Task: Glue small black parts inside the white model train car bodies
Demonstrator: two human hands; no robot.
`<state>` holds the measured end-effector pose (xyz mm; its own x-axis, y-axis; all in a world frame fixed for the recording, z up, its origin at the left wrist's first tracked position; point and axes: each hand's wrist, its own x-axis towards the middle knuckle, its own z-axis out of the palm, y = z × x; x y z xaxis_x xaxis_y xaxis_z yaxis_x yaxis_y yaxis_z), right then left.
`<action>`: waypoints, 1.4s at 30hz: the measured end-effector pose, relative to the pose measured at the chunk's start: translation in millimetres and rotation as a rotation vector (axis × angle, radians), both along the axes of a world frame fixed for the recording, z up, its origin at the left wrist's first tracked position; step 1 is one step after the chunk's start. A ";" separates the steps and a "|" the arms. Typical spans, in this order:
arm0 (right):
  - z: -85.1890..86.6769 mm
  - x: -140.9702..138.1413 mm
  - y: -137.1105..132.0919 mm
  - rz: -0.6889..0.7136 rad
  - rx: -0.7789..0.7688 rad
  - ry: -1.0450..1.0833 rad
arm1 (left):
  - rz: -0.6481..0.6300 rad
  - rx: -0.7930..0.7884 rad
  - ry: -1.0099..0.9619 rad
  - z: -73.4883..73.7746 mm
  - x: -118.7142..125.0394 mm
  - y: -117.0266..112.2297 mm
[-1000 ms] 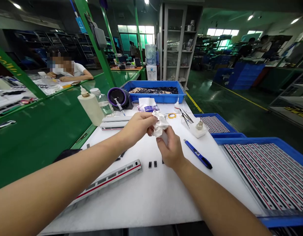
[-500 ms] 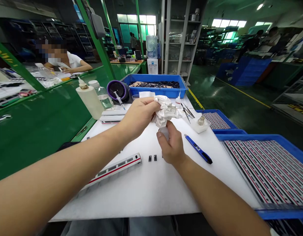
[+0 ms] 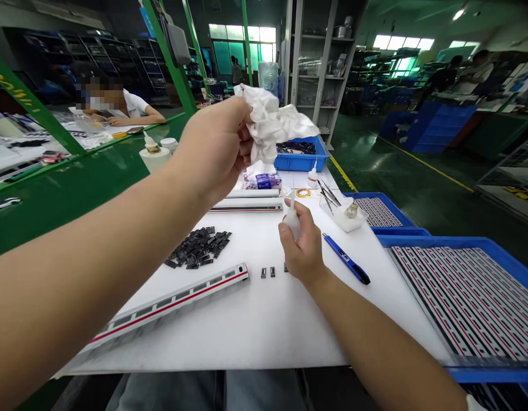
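My left hand (image 3: 212, 148) is raised high above the white table (image 3: 255, 325), its fingers closed on a crumpled white tissue (image 3: 274, 123). Lower down, my right hand (image 3: 302, 248) grips a small white squeeze bottle (image 3: 293, 220) with its thin nozzle pointing up. A long white model train shell with a red stripe (image 3: 169, 305) lies on the table at the near left. Three small black parts (image 3: 270, 272) lie in a row just left of my right hand. A heap of black parts (image 3: 199, 246) sits behind the shell.
A blue pen-like tool (image 3: 346, 258) lies right of my right hand. Blue trays of striped shells (image 3: 469, 302) fill the right side. Two more train shells (image 3: 246, 205), a tape roll, tweezers, a small white dish and a blue bin (image 3: 304, 160) stand farther back. A person sits at the green bench, far left.
My left hand has lifted the tissue up and away from the bottle's tip. My right hand stayed low with the bottle. The raised arm now uncovers the heap of black parts.
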<state>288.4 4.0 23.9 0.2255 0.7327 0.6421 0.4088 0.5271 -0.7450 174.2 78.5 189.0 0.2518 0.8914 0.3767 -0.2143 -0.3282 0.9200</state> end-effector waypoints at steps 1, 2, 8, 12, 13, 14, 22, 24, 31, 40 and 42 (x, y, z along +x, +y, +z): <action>-0.3 0.3 0.3 -0.005 -0.004 0.011 | 0.059 -0.010 0.027 -4.2 -0.9 6.0; -0.6 0.5 0.7 -0.006 -0.007 0.018 | 0.099 -0.042 0.063 -11.2 -1.6 10.3; 2.1 0.3 1.9 0.057 -0.029 0.043 | -0.088 -0.026 0.422 -63.5 -3.9 -10.8; 6.2 -0.8 1.0 0.106 -0.063 0.047 | -0.064 0.011 0.432 -73.6 -3.1 -26.4; 7.1 -1.0 0.8 0.100 -0.079 0.045 | -0.060 -0.038 0.393 -73.6 -2.3 -26.8; 7.9 -1.0 0.5 0.095 -0.096 0.040 | -0.071 -0.087 0.349 -73.2 -1.4 -26.5; 4.9 -0.4 -0.1 0.111 -0.052 0.012 | -0.075 -0.155 0.111 -50.4 3.7 -27.9; 3.3 -0.2 -0.6 0.111 -0.039 0.002 | -0.045 -0.105 0.083 -37.5 2.3 -22.7; 5.2 0.9 -4.0 0.159 -0.084 0.095 | 0.046 -0.034 0.114 -26.9 -12.9 10.9; 6.4 1.9 6.1 0.568 -0.195 0.584 | -0.315 -0.104 0.376 -73.7 -16.7 -20.2; 7.0 3.4 8.0 0.666 -0.206 0.629 | -0.271 -0.105 0.397 -73.0 -15.8 -18.8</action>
<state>291.8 12.0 30.9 -0.0199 0.9214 0.3881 -0.4392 0.3407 -0.8313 158.3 59.7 116.0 0.5859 0.8020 0.1161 0.0952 -0.2103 0.9730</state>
